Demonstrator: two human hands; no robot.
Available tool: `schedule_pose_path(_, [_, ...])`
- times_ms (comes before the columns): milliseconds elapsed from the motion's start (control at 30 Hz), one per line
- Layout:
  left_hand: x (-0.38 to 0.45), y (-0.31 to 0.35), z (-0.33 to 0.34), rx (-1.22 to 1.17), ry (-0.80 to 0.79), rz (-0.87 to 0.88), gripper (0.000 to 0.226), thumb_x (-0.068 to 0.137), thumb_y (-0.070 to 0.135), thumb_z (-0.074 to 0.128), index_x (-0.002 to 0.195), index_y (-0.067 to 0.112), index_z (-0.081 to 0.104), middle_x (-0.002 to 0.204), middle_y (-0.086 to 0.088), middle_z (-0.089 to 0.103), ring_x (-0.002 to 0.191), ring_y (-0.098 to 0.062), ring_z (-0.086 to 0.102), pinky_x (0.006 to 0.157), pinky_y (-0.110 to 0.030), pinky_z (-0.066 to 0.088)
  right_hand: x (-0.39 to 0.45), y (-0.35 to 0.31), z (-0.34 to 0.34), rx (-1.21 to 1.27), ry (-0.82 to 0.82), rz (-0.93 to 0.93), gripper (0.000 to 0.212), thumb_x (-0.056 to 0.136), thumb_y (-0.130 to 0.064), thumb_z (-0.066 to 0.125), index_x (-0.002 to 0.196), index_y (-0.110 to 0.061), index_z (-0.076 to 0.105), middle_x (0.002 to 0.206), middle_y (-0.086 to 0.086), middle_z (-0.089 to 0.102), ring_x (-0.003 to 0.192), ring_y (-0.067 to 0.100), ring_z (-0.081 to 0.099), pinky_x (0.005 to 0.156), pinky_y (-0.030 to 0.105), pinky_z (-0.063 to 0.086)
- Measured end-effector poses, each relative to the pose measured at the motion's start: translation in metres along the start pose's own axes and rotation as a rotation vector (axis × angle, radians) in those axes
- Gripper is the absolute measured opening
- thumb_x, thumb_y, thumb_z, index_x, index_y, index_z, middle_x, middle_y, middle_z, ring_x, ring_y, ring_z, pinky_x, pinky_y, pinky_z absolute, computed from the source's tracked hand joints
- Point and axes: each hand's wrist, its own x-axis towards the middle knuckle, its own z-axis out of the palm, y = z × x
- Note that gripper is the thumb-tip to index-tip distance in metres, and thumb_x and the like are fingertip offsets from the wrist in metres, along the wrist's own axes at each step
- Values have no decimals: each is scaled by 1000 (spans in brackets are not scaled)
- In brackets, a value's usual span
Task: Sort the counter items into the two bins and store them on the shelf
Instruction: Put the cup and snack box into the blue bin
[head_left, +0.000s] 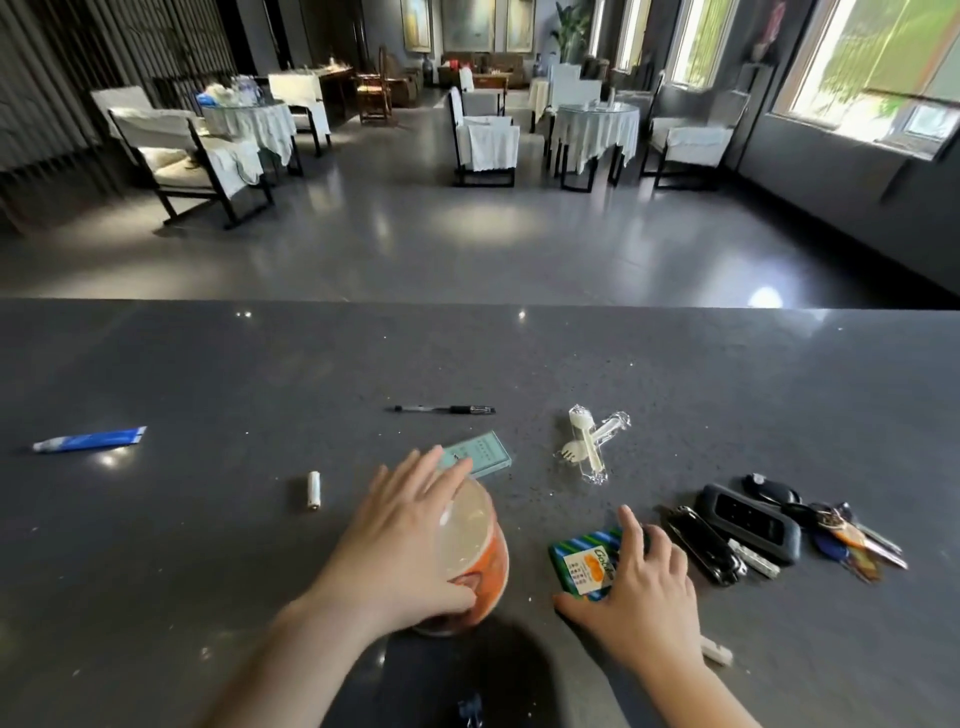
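My left hand (400, 540) lies over the clear lid of an orange instant-noodle cup (480, 566), fingers spread across the top and thumb against its side. My right hand (644, 577) rests on a green-and-blue striped box (584, 564), fingers slightly curved over its right edge. A teal flat box (480, 453) lies just beyond the cup. On the dark counter (208, 374) also lie a black pen (444, 409), a blue tube (91, 439), a small white cylinder (313, 490) and wrapped plastic cutlery (589, 441). No bins are in view.
To the right lie a black folding tool (704, 548), a black remote-like case (748, 522) and a bunch of keys (836, 530). A small white object (717, 649) lies by my right wrist. Beyond the counter edge are chairs and tables.
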Motion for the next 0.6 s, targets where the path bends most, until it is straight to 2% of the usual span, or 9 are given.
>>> schedule_pose_path(100, [-6, -13, 13, -42, 8, -19, 107, 52, 63, 69, 140, 56, 9, 151, 20, -2, 137, -11, 15, 112, -28, 17, 1, 5, -7, 14, -6, -16, 118, 49, -72, 59, 148, -28, 12, 144, 3, 29, 131, 24, 28, 107, 32, 30])
schedule_pose_path(167, [-11, -17, 20, -227, 36, -80, 108, 47, 64, 74, 137, 62, 13, 149, 24, -1, 136, -7, 19, 109, -26, 25, 2, 7, -14, 41, 0, -58, 119, 45, -71, 61, 147, -31, 16, 142, 0, 31, 130, 22, 27, 106, 32, 30])
schedule_pose_path(267, [-13, -11, 34, -487, 210, -137, 105, 44, 53, 86, 136, 48, 35, 138, 26, 25, 128, 8, 30, 99, -8, 26, 4, 4, -26, 62, 2, -150, 120, 44, -70, 65, 147, -32, 18, 139, -4, 32, 128, 20, 28, 105, 32, 30])
schedule_pose_path(367, [-17, 0, 44, -584, 394, -197, 106, 42, 36, 94, 133, 38, 40, 126, 26, 39, 116, 20, 35, 91, 3, 24, 6, -1, -34, 74, -11, -254, 119, 45, -69, 66, 148, -35, 16, 138, -7, 32, 128, 17, 27, 105, 31, 30])
schedule_pose_path(400, [-20, 2, 46, -608, 455, -244, 107, 40, 35, 94, 132, 39, 40, 124, 26, 41, 114, 21, 36, 91, 2, 25, 7, -2, -36, 73, -21, -282, 119, 45, -69, 65, 148, -36, 15, 139, -9, 30, 128, 16, 26, 105, 32, 30])
schedule_pose_path(500, [-35, 1, 48, -671, 636, -405, 102, 35, 42, 89, 127, 41, 45, 122, 26, 43, 114, 11, 43, 92, -10, 34, 14, -6, -37, 51, -71, -371, 118, 46, -75, 63, 147, -41, 11, 141, -13, 26, 130, 14, 22, 104, 36, 34])
schedule_pose_path(600, [-62, -7, 38, -626, 739, -477, 98, 37, 47, 86, 127, 42, 45, 122, 26, 41, 114, 10, 42, 88, -1, 32, 18, -28, -36, 54, -125, -481, 114, 47, -74, 67, 145, -39, 20, 140, -12, 31, 128, 14, 25, 103, 37, 36])
